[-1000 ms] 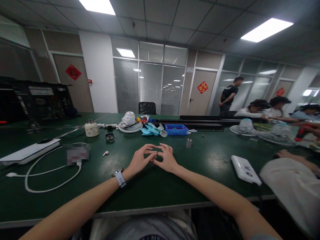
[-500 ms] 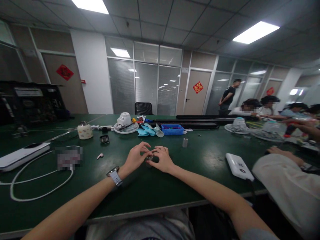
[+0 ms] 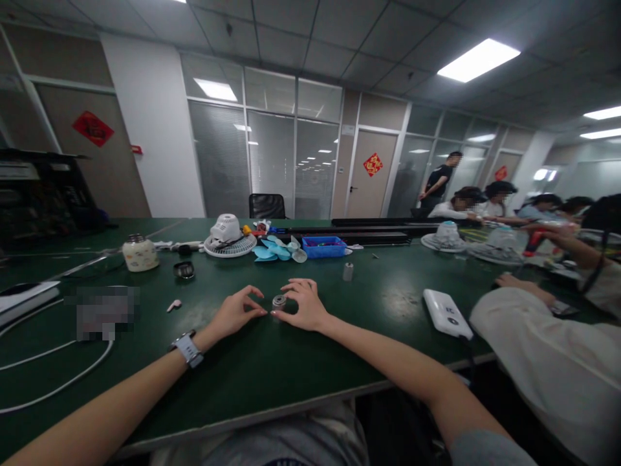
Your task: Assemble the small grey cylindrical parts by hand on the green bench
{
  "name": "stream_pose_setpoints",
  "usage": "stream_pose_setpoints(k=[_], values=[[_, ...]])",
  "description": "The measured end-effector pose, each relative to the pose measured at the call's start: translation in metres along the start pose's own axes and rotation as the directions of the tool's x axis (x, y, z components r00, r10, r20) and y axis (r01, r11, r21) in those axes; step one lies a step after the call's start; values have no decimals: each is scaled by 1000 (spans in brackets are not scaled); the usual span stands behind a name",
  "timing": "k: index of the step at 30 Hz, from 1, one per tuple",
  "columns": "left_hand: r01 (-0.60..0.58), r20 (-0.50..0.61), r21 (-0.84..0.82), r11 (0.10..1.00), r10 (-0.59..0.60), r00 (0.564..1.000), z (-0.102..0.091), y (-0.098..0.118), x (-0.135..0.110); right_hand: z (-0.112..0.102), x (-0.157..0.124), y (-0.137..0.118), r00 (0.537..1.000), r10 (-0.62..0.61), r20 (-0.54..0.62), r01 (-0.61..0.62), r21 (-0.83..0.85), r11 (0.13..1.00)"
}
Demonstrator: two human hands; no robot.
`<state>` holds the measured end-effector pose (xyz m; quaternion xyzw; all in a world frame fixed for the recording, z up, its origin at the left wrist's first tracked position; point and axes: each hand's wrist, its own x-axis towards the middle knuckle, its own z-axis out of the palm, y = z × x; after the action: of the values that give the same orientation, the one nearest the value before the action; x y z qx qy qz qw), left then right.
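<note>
Pinching small metal part [image 3: 279, 301]: right hand [image 3: 303, 304] only; left hand [image 3: 233, 314] released, pulled back, fingers loose.

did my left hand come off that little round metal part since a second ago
Yes. The left hand has drawn back leftward from the round metal part on the green table; the right hand is at it.

Both hands [image 3: 272, 309] rest forward, fingertips seemingly pinched.
</note>
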<state>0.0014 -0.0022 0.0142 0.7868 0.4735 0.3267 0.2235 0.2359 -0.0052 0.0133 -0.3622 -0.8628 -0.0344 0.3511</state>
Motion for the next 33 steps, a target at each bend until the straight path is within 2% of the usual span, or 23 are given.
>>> stream_pose_setpoints(k=[2,4,7,9,13,19,22,25,27,29,31,33], values=[[17,12,-11,1000,-17,1000,1,-1,2,-5,4,11,999,14,-47,-15,-34,999],[41,24,-36,999,-40,999,2,-2,2,-11,10,28,988,90,-129,-102,-93,990],[61,42,-68,996,-58,997,3,-4,3,-18,17,60,933,239,-270,-300,-210,931],[61,48,-70,996,-58,997,4,-5,4,-18,18,80,905,285,-316,-379,-293,878],[60,53,-56,997,-57,997,4,-4,4,-11,15,105,902,320,-288,-419,-416,807],[77,92,-84,994,-69,993,3,-11,5,-4,12,114,863,446,-237,-505,-431,748],[93,103,-119,989,-81,991,4,-14,7,-9,12,101,851,452,-267,-525,-402,750],[141,84,-174,975,-128,988,3,-11,7,-14,13,64,912,304,-276,-391,-360,847],[199,20,-252,947,-200,980,2,-7,7,-11,12,32,970,168,-174,-213,-291,933],[250,-102,-344,905,-301,948,1,-3,7,-3,10,3,999,48,-5,-48,-184,982],[274,-225,-414,868,-389,893,0,-2,7,8,9,-17,988,-48,148,62,-91,994],[275,-292,-460,844,-436,851,0,-3,8,16,9,-25,967,-93,236,104,-37,994]])
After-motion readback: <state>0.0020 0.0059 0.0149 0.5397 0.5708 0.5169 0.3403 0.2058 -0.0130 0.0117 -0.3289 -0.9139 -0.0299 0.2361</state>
